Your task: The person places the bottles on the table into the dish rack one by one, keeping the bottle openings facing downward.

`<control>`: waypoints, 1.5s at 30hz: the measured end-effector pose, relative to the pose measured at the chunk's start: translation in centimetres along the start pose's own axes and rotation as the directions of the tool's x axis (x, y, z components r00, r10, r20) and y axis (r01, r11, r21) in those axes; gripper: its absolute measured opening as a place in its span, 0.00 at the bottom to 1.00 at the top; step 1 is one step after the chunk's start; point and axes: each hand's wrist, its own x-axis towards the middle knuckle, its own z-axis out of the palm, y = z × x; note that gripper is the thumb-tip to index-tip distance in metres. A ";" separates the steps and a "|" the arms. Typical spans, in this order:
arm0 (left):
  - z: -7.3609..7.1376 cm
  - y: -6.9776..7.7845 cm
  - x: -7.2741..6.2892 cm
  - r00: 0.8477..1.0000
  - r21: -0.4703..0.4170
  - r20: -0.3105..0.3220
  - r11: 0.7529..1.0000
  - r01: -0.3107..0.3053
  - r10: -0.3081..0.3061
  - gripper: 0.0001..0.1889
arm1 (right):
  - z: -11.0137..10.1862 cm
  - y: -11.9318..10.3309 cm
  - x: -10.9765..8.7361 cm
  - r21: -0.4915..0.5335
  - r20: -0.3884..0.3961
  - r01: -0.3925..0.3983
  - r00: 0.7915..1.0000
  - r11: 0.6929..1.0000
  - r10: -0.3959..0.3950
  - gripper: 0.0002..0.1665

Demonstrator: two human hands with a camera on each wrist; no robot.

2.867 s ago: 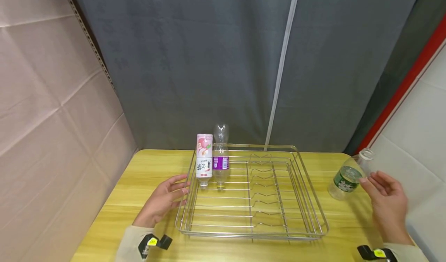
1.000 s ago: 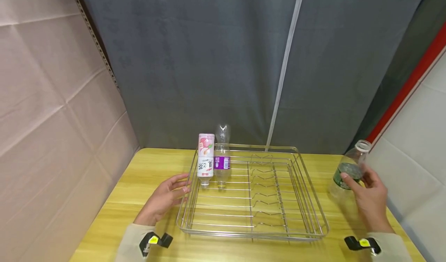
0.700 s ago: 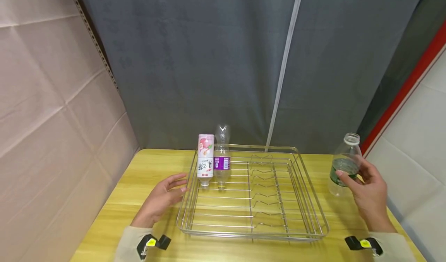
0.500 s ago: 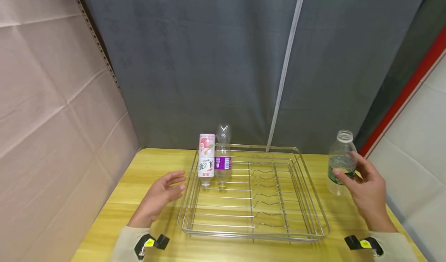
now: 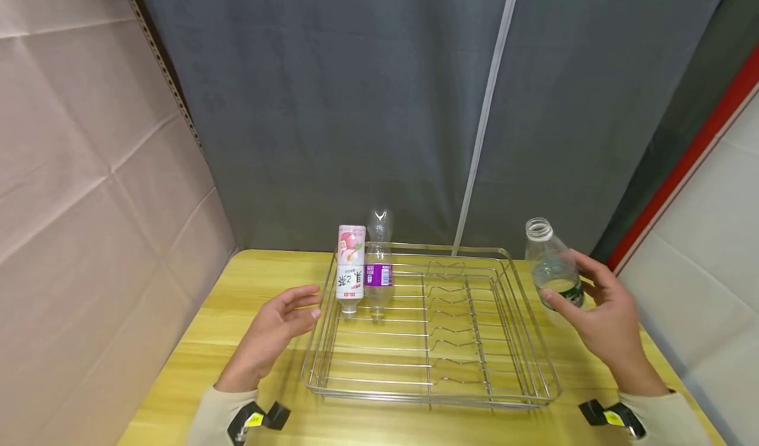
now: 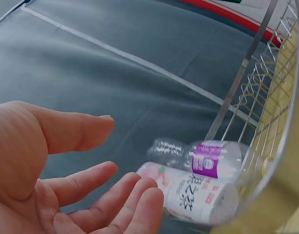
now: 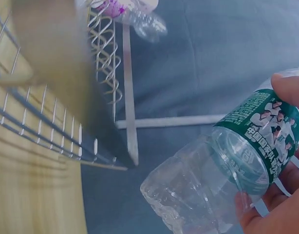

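My right hand (image 5: 605, 311) grips a clear plastic bottle (image 5: 548, 258) with a green label round its middle. The bottle has no cap, and its mouth leans to the left, close to the right rim of a wire rack (image 5: 429, 403). In the right wrist view the bottle's clear base (image 7: 188, 190) points down and left. My left hand (image 5: 269, 331) is beside the rack's left rim, fingers relaxed and holding nothing. Inside the rack, a pink-and-white labelled bottle (image 5: 351, 261) and a clear bottle with a purple label (image 5: 378, 276) stand upside down, side by side.
The rack sits on a wooden-patterned table (image 5: 261, 278). A dark grey curtain (image 5: 356, 103) hangs behind it. Pale fabric (image 5: 89, 202) rises at the left, and a white panel (image 5: 705, 248) with a red edge stands at the right.
My right hand has closed round the green-labelled bottle, lifted it and carried it left toward the rack, its mouth now tipping left. My left hand has come slightly away from the rack's left rim.
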 end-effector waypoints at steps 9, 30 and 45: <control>1.4 1.3 -0.7 0.996 0.034 0.072 0.998 -0.059 0.056 0.32 | 1.0 -3.0 -0.4 -0.038 0.097 0.092 0.991 0.995 -0.088 0.48; 5.4 3.1 -0.3 0.932 -0.063 0.311 0.982 -0.176 0.187 0.29 | 4.5 -7.2 -0.5 -0.069 0.387 0.358 0.870 0.931 -0.306 0.47; 7.4 4.1 0.6 0.903 -0.229 0.412 0.973 -0.027 0.122 0.29 | 6.5 -8.3 -1.5 0.019 0.489 0.554 0.721 0.832 -0.491 0.46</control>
